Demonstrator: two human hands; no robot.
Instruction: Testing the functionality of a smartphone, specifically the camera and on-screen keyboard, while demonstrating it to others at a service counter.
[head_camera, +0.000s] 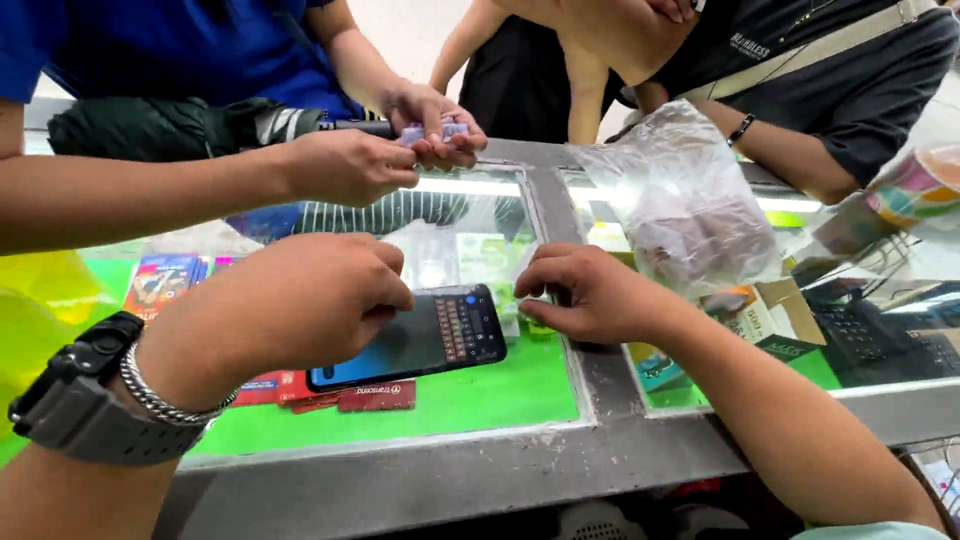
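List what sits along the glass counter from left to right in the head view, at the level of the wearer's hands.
Wristwatch → left hand → smartphone → right hand → clear plastic bag → small cardboard box → colourful roll at the far right.

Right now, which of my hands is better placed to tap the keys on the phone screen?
The left hand. It already rests over the phone lying on the glass counter, fingers curled at its edge. The right hand sits beside the phone's far end, fingertips pinched together off the screen.
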